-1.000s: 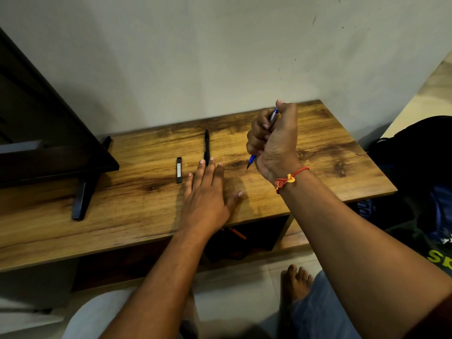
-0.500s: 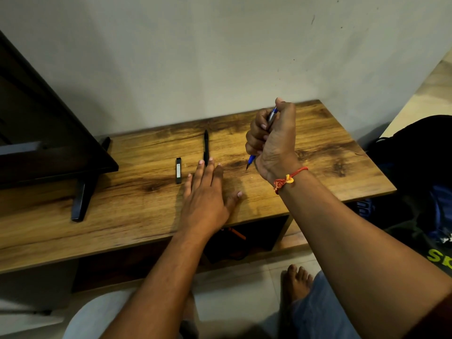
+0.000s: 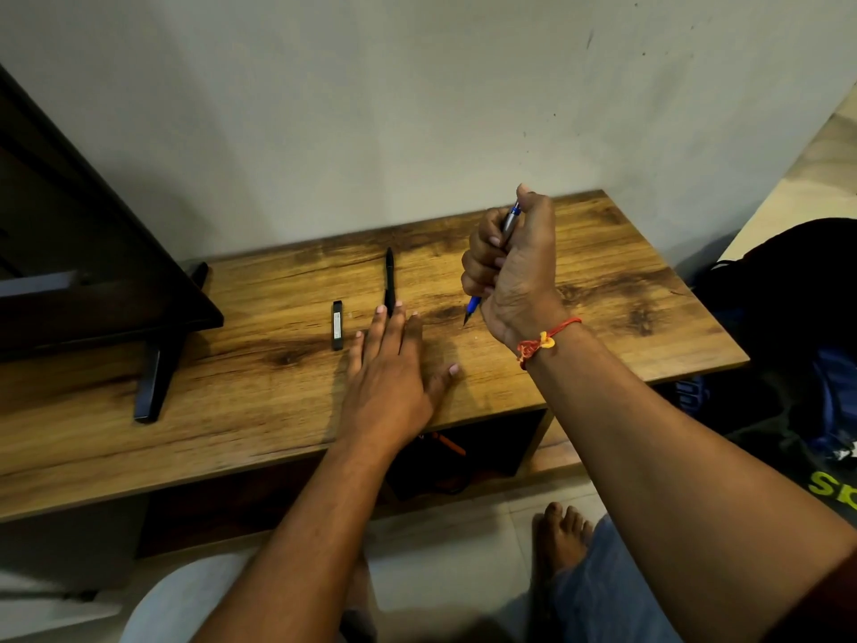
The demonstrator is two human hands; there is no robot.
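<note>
A wood-grain table (image 3: pixel 603 280) stands against a wall. Near its middle lie a black pen (image 3: pixel 389 280) and a small black case (image 3: pixel 337 325) side by side. A television foot (image 3: pixel 153 382) stands toward the left end.

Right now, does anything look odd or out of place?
Only the grip: the right hand holds the blue pen in a fist, tip down, thumb on its top, not as for writing. Nothing looks spilled or broken.

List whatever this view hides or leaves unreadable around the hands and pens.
Head view only:
- Blue pen: barrel hidden inside the right hand; only its ends show.
- Black pen: near end behind the left hand; contact unclear.
- Small black stick: label too small to read.
- Shelf under the table: too dark.
- Screen: cut off by the left edge.
</note>
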